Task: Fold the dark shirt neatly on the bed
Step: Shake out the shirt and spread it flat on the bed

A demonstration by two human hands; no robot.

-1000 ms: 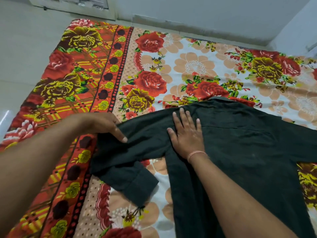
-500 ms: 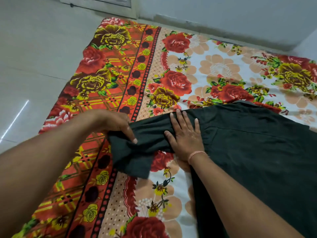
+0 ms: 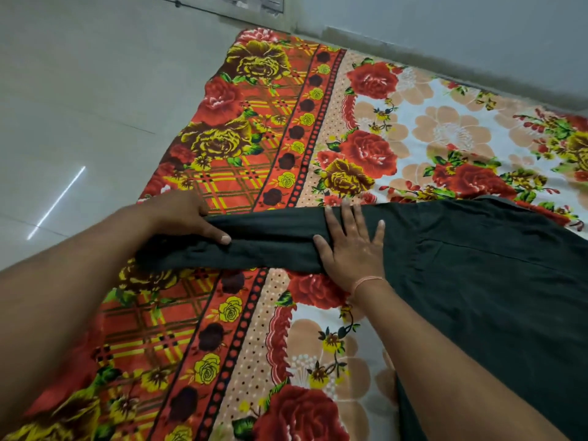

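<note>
The dark shirt [image 3: 496,281] lies flat on the flowered bed sheet [image 3: 318,148], its body at the right. One sleeve [image 3: 270,246] stretches out to the left as a long band. My left hand [image 3: 187,214] grips the far end of that sleeve, thumb on top of the cloth. My right hand [image 3: 353,246] lies flat with fingers spread on the shirt where the sleeve meets the shoulder, pressing it down. A thin thread band circles my right wrist.
The bed sheet ends at the left on a pale tiled floor [image 3: 79,106]. A grey wall [image 3: 445,36] runs along the far side, with a door frame [image 3: 229,7] at the top.
My left hand has pulled the sleeve out to the left, so the bunched, bent sleeve is now a straight band. My right hand has stayed pressed at the shoulder. The view has shifted left.
</note>
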